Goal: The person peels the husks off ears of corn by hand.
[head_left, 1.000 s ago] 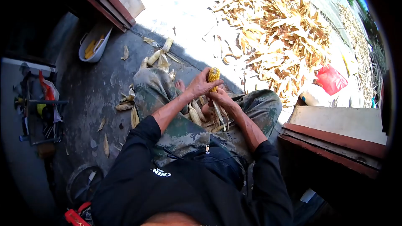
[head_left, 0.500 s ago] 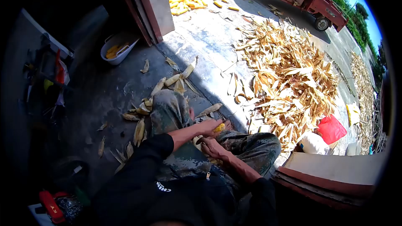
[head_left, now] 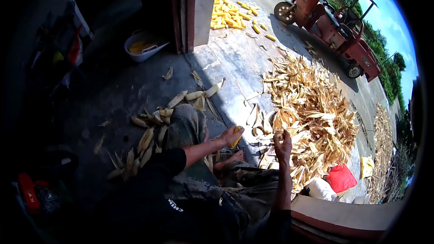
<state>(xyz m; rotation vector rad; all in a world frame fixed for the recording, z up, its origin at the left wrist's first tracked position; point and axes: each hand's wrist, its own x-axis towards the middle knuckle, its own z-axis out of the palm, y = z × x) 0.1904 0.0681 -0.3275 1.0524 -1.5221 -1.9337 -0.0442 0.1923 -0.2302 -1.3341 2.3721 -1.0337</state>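
My left hand (head_left: 229, 136) is wrapped round a yellow corn cob (head_left: 236, 141), low over my bare foot. Out to the right, my right hand (head_left: 283, 146) is raised with its fingers apart and nothing visible in them. Behind and beyond it lies a large heap of dry husks (head_left: 316, 113). Several unhusked ears (head_left: 194, 95) lie on the floor by my left knee, and more ears (head_left: 145, 141) lie to the left of my leg.
Husked yellow cobs (head_left: 228, 14) are piled outside the doorway post (head_left: 204, 9). A white tub (head_left: 141, 55) holding cobs stands inside. A red three-wheeled vehicle (head_left: 327, 27) is parked outside. A red bag (head_left: 341, 178) and a white sack (head_left: 320, 189) sit by the low wall (head_left: 348, 214).
My right hand has moved away from the cob towards the husk heap and its fingers have opened. My left hand still holds the cob. The view has tilted up, showing more of the vehicle.
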